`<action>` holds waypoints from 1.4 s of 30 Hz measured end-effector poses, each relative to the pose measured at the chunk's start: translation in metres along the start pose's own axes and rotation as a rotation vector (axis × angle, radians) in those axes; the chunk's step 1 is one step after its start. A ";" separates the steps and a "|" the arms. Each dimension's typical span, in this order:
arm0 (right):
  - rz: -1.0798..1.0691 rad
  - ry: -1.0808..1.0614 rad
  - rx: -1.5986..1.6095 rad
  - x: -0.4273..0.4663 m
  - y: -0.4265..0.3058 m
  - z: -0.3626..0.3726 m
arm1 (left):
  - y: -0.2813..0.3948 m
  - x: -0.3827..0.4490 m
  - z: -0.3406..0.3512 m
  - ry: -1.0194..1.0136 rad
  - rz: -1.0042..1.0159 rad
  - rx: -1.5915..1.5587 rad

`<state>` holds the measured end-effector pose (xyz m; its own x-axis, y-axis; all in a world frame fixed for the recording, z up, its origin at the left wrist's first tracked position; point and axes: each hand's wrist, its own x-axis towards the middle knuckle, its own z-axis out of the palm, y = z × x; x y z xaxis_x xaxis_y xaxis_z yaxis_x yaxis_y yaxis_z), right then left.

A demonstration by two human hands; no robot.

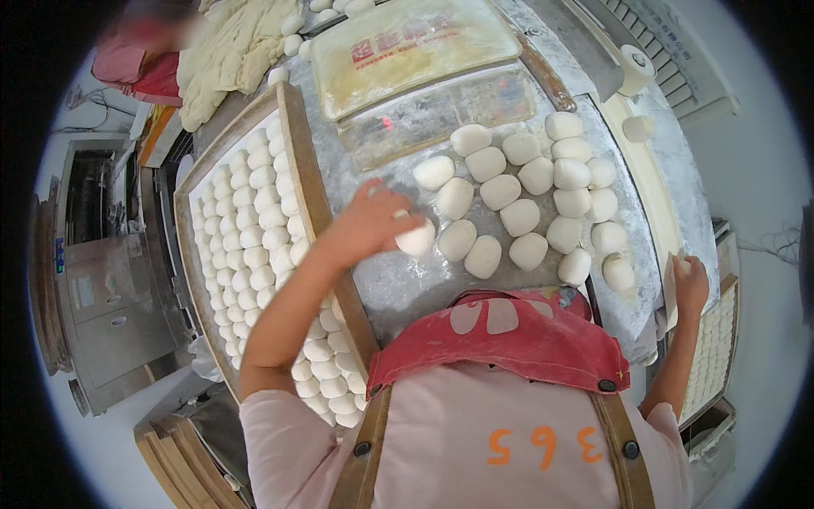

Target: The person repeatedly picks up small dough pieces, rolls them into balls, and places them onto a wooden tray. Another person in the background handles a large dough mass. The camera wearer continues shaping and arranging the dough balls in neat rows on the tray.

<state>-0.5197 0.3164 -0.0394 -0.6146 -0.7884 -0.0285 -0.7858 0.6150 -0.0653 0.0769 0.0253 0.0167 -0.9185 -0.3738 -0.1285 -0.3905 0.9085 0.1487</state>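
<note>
My left hand [375,219] is over the floured metal table, its fingertips touching the upper left side of a round dough piece [416,238]; whether it grips the piece is unclear. Right of it lie many rounded white dough pieces [501,192], some touching. At the right, my right hand [692,283] is closed around a small pale dough piece [684,266] at the near end of a cream conveyor belt [655,184]. Another dough piece [638,129] sits farther up that belt.
A wooden-framed tray [305,165] full of dough pieces stands left. Behind are a whitish plastic lid [413,51], a wooden rolling pin [547,79] and a large dough mass [238,57]. Part of a person in red [137,70] shows top left. Another filled tray [712,356] is lower right.
</note>
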 end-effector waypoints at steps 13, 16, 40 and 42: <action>-0.110 0.064 0.189 0.032 -0.072 -0.016 | -0.005 0.080 -0.036 0.100 0.109 0.009; -0.183 0.037 0.189 0.047 -0.074 -0.011 | 0.003 0.091 0.010 -0.011 0.154 -0.091; -1.112 -0.048 0.579 -0.006 -0.432 0.025 | -0.034 -0.016 0.000 -0.118 -0.376 0.422; -0.964 -0.101 0.614 -0.009 -0.410 0.005 | -0.030 -0.031 0.024 -0.216 -0.376 0.390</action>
<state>-0.1911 0.0714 -0.0176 0.2544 -0.9419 0.2194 -0.7434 -0.3355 -0.5786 0.1182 0.0142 -0.0073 -0.6716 -0.6750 -0.3055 -0.5986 0.7373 -0.3130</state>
